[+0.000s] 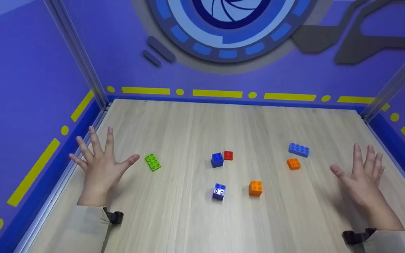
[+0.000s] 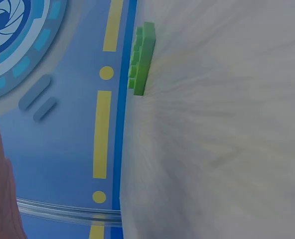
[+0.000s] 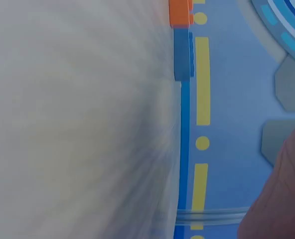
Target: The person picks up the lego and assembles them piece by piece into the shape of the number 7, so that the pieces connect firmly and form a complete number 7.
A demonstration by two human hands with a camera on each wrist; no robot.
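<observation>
Fingers spread wide, my left hand (image 1: pixel 101 169) is at the left of the table, holding nothing. Nearest to it lies a flat green brick (image 1: pixel 153 162), which also shows in the left wrist view. My right hand (image 1: pixel 362 179), likewise spread and holding nothing, is at the right side. Closest to that hand are a long blue brick (image 1: pixel 299 149) and a small orange brick (image 1: pixel 293 163). Around the middle stand a dark blue brick (image 1: pixel 217 160) beside a small red brick (image 1: pixel 228 155), another blue brick (image 1: pixel 219 192) nearer the front, and a taller orange brick (image 1: pixel 255 188).
The wooden tabletop (image 1: pixel 188 225) is bounded by a purple-blue back wall (image 1: pixel 118 70) with yellow marks and a round emblem. Side panels rise at left and right, with metal posts (image 1: pixel 79 52) in the corners. A black wrist strap (image 1: pixel 114 216) sits at the left cuff.
</observation>
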